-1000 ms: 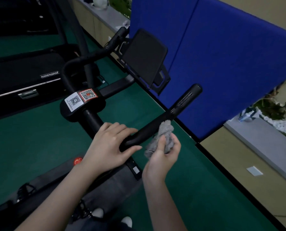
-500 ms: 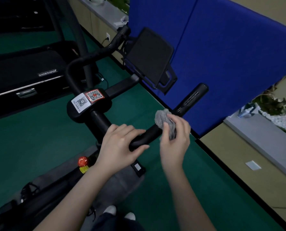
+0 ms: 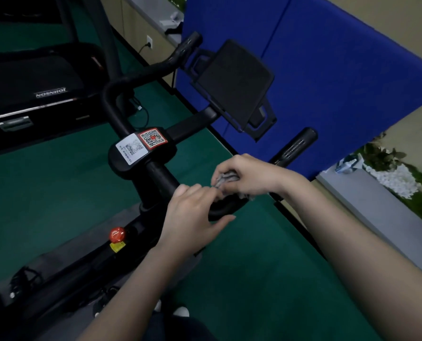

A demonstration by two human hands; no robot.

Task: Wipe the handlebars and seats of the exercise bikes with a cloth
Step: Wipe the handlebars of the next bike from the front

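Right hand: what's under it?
A grey cloth, gripped by the right hand and pressed on the black handlebar. The left hand holds the bar beside it. The bar section beneath the cloth and most of the cloth are covered.

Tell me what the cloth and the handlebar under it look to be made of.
Cloth: grey, soft woven or terry fabric, judging by its crumpled, fuzzy folds in the right hand. Handlebar: matte black, probably rubber or foam coating over a tube; it gives no shine.

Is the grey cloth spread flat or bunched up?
Bunched up: the cloth shows as a crumpled wad under the right hand on the handlebar.
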